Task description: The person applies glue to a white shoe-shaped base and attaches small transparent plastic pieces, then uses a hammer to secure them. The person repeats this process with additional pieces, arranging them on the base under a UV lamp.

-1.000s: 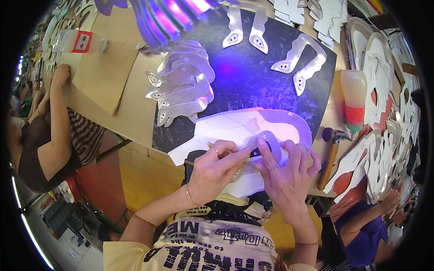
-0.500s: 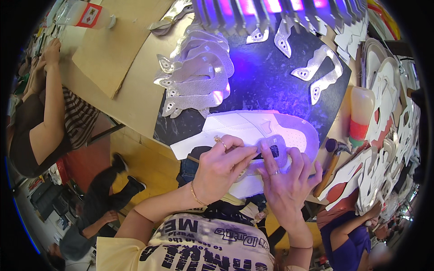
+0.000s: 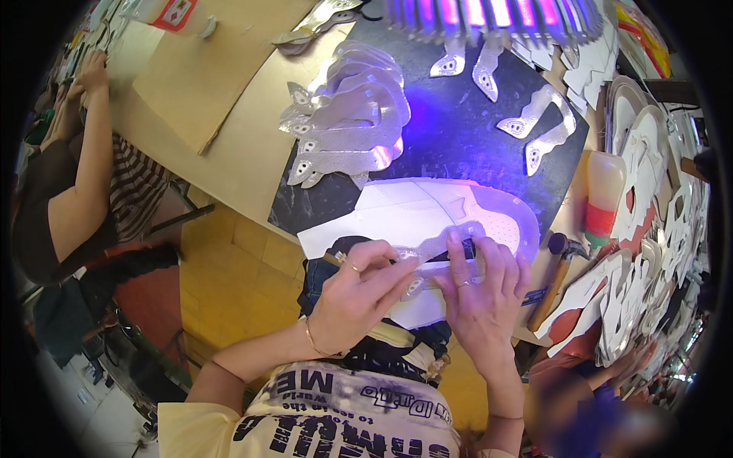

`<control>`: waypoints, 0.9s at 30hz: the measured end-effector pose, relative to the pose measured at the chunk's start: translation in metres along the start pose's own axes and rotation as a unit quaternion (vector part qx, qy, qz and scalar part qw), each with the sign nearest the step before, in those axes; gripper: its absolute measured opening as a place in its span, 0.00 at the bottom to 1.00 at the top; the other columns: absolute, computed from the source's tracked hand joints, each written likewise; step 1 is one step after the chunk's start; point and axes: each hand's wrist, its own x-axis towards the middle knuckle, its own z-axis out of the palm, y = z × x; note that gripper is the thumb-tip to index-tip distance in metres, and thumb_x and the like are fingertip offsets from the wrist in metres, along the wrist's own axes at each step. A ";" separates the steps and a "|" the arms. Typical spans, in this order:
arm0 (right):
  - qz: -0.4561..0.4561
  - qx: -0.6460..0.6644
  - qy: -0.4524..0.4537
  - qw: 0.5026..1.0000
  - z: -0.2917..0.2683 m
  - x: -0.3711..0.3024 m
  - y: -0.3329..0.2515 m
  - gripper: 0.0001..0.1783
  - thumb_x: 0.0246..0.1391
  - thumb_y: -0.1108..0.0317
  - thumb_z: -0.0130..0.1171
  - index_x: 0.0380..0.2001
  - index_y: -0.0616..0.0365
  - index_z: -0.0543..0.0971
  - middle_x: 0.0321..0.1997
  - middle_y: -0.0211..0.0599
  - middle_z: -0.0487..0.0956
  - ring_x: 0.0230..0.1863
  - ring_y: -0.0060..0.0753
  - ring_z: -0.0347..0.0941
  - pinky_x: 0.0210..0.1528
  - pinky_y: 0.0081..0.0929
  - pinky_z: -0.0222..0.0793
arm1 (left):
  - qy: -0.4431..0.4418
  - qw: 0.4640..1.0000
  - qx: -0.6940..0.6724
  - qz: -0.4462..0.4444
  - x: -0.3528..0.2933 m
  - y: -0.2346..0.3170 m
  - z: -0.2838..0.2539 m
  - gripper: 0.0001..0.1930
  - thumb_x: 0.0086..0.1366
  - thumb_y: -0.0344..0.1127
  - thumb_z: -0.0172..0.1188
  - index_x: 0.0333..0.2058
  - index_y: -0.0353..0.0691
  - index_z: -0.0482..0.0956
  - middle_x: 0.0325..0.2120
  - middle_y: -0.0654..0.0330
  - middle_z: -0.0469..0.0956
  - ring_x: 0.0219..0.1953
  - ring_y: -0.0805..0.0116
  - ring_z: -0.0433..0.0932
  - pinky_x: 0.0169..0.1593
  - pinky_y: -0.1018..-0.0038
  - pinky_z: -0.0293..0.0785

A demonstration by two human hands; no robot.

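A white shoe upper with a perforated toe and a grey edge lies at the near edge of the dark work board. A curved silver trim piece lies along its opening, with a dark gap inside the curve. My left hand, with a ring and bracelet, has thumb and index finger closed in a pinch on the trim's left part. My right hand grips the trim's curved right end, index finger pressed on top and the other fingers bent over the upper. The trim's eyeleted tip shows between the hands.
Beyond lie a stack of silver trim pieces, a loose one and a glowing lamp. At right are a glue bottle, a hammer and piled white cut parts. Another person's arm is at left.
My left hand has shifted left and down along the trim, away from my right fingertips. More of the trim now shows between the hands. A person at lower left has left view.
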 end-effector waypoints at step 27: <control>0.012 0.063 0.044 0.997 0.000 -0.001 -0.012 0.32 0.53 0.54 0.66 0.62 0.46 0.75 0.61 0.42 0.68 0.60 0.49 0.61 0.65 0.50 0.49 | 0.030 0.914 0.170 0.367 0.042 -0.024 -0.002 0.16 0.51 0.31 0.65 0.41 0.35 0.82 0.37 0.64 0.70 0.34 0.71 0.77 0.35 0.73 0.73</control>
